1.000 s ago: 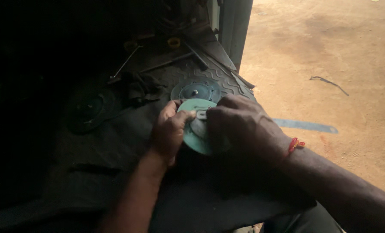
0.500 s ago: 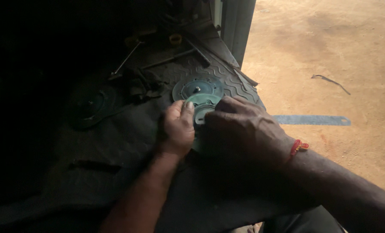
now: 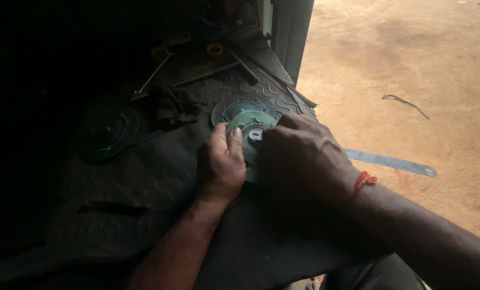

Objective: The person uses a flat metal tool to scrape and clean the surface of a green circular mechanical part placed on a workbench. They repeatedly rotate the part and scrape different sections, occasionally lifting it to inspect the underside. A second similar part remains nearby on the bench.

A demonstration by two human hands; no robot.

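Both hands are down on the job: the left hand (image 3: 221, 164) is curled against the near-left edge of a pale green disc (image 3: 249, 124), thumb laid up along its rim, while the right hand (image 3: 304, 156) is cupped over the disc's right half, fingers bent down onto it around a small light-coloured piece at its centre (image 3: 255, 135). Neither hand is flat or spread; both are closed on that disc, though just how the right fingertips pinch is hidden under the knuckles. A red thread (image 3: 364, 180) circles the right wrist. The green disc sits on a dark ribbed rubber mat (image 3: 159, 172), overlapping a second, darker round plate (image 3: 233, 109) that lies just beyond the fingers. Farther off to the left of the left hand rests another dark disc (image 3: 104, 130), barely readable in the shadow, and beyond the hands lie a long thin rod tool (image 3: 153, 76) and a small yellow ring (image 3: 215, 50). Out to the right of the right arm, on the sandy ground (image 3: 412, 80), is a flat blue-grey metal strip (image 3: 390, 161). By my reading, the step in hand is seating or working the centre piece on the green disc, one hand steadying, the other pressing. What that calls for next is a firm hold on the rim so the disc does not skate on the mat, with the pressure kept square over the middle.
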